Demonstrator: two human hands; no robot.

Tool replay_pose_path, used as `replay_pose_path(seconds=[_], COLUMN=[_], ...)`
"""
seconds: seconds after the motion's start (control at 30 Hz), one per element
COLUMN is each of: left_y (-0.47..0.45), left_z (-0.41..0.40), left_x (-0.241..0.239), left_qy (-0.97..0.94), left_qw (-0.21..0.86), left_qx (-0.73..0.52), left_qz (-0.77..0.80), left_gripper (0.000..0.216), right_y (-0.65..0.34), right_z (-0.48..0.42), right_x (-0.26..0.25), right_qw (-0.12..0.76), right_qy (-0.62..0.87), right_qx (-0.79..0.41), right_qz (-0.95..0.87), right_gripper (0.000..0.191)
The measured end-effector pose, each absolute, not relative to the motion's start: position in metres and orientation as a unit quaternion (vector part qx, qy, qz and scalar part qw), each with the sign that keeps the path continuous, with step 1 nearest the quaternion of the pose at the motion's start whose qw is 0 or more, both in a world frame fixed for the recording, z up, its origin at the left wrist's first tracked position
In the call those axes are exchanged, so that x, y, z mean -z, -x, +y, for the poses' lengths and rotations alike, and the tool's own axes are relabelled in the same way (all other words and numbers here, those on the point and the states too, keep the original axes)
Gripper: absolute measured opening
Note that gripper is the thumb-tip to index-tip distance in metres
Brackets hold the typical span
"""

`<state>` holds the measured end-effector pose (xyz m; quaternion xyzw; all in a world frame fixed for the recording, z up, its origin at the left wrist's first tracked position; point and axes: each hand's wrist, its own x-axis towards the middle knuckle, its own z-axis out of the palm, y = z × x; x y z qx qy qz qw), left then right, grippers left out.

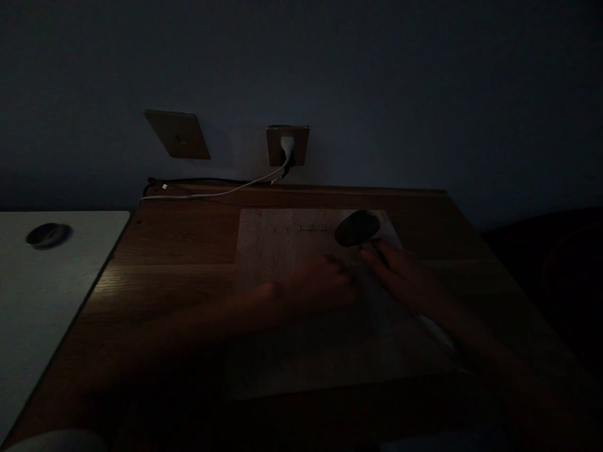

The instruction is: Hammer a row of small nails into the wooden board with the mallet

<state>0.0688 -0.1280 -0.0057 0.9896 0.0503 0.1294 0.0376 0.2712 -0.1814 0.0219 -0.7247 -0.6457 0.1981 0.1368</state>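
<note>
In very dim light, a pale square sheet or board (268,251) lies on the wooden tabletop. My right hand (396,270) is closed around the pale handle (438,333) of a tool with a dark oval head (357,228); its kind is unclear. The head is over the sheet's far right part, and the handle runs back under my right forearm. Left of it, my left hand (325,282) is closed above the sheet, slightly blurred; whatever its fingers hold is hidden. Beyond it, a thin small rod-like piece (311,228) lies near the sheet's far edge, with tiny dark dots beside it.
A white plug (287,145) sits in the wall outlet, its cord (221,193) trailing left along the table's back edge. Another wall plate (179,135) is to its left. A white surface (56,301) with a dark round hole (48,235) adjoins the wooden table (155,282).
</note>
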Motion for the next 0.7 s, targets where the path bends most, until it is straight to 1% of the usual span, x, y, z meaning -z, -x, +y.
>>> replay_pose_path(seconds=[0.13,0.2,0.27,0.33,0.4,0.47,0.5,0.57,0.7], left_y=[-0.091,-0.090,-0.079,-0.061,-0.039,-0.018,-0.009,0.003,0.011], left_z=[-0.137,-0.130,-0.116,-0.097,-0.076,-0.056,-0.048,-0.036,-0.023], left_x=[0.011,0.009,0.006,0.002,0.002,0.005,0.009,0.018,0.037], left_qy=[-0.993,-0.994,-0.994,-0.990,-0.973,-0.935,-0.911,-0.874,-0.845], left_qw=[0.006,-0.013,-0.009,0.037,0.129,0.229,0.263,0.300,0.302], left_qx=[-0.115,-0.104,-0.108,-0.122,-0.151,-0.201,-0.231,-0.268,-0.294], left_qz=[0.031,0.022,0.026,0.055,0.121,0.183,0.216,0.271,0.328], left_gripper=[0.028,0.024,0.017,0.016,0.017,0.018,0.017,0.017,0.018], right_y=[-0.274,-0.273,-0.272,-0.272,-0.271,-0.270,-0.269,-0.265,-0.253], right_z=[-0.184,-0.183,-0.182,-0.182,-0.181,-0.179,-0.178,-0.174,-0.164], right_x=[-0.022,-0.023,-0.023,-0.022,-0.021,-0.018,-0.016,-0.014,-0.014], right_qw=[0.139,0.142,0.149,0.159,0.167,0.171,0.170,0.165,0.158], right_qy=[0.725,0.730,0.733,0.729,0.720,0.712,0.710,0.706,0.698], right_qx=[-0.217,-0.219,-0.222,-0.231,-0.242,-0.249,-0.250,-0.248,-0.245], right_qz=[-0.638,-0.632,-0.625,-0.624,-0.629,-0.634,-0.636,-0.642,-0.655], right_gripper=[0.030,0.030,0.031,0.034,0.036,0.036,0.035,0.035,0.035])
